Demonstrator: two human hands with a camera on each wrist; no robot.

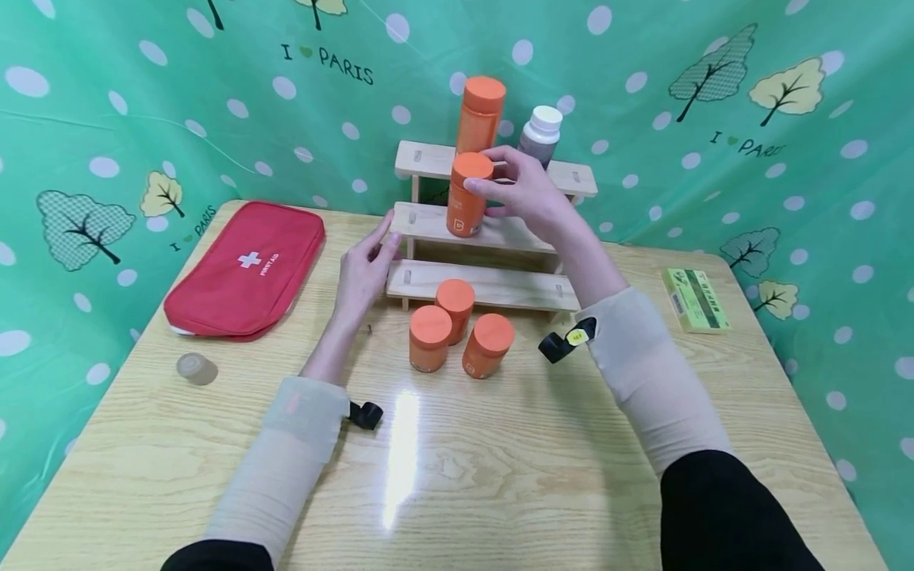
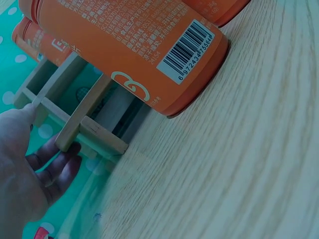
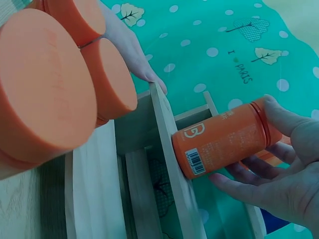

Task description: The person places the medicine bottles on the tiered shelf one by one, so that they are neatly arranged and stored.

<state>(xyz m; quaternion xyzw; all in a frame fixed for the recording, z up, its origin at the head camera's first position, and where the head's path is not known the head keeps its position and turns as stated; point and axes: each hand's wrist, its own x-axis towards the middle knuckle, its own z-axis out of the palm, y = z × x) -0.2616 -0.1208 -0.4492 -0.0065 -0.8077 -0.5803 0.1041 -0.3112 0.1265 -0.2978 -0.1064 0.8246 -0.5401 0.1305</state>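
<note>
A three-tier wooden step shelf (image 1: 493,287) stands at the back of the table. On its middle tier an orange bottle (image 1: 466,208) stands upright, and my right hand (image 1: 524,190) grips it near the lid with thumb and fingers. The right wrist view shows the base of this orange bottle (image 3: 219,139) against the tier. My left hand (image 1: 362,270) holds the shelf's left end, with the thumb at the middle tier and the fingers (image 2: 62,172) bent round the bottom tier's end. On the top tier stand another orange bottle (image 1: 481,115) and a grey bottle with a white cap (image 1: 541,135).
Three orange jars (image 1: 430,339) stand together on the table before the shelf. A red first aid pouch (image 1: 250,270) lies at the left, with a small round greyish container (image 1: 196,369) nearer me. At the right lies a green and yellow box (image 1: 696,300).
</note>
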